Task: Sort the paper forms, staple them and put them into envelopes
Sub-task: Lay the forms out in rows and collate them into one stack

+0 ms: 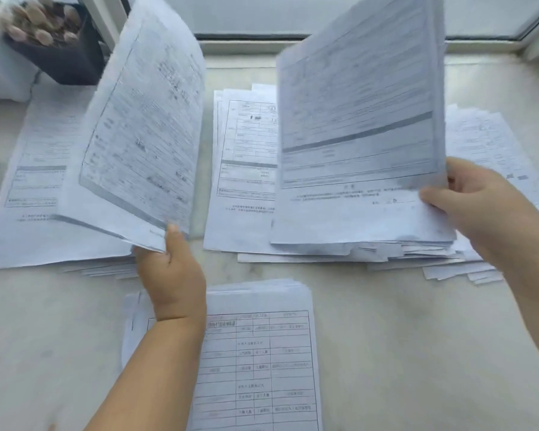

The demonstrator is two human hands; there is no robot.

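My left hand (171, 275) pinches the bottom corner of a printed form (143, 135) and holds it raised and tilted above the left pile of forms (35, 188). My right hand (476, 206) grips the lower right edge of a thick sheaf of forms (361, 104), lifted off the right pile (402, 250). A middle pile (246, 169) lies flat between them. Another stack of forms (262, 353) with a printed table lies near me, partly under my left forearm. Both raised papers are blurred.
The piles lie on a pale marble-like counter (417, 337). A dark pot (63, 57) with a small plant stands at the back left, beside a white object at the left edge. A window sill and frame (293, 42) run along the back.
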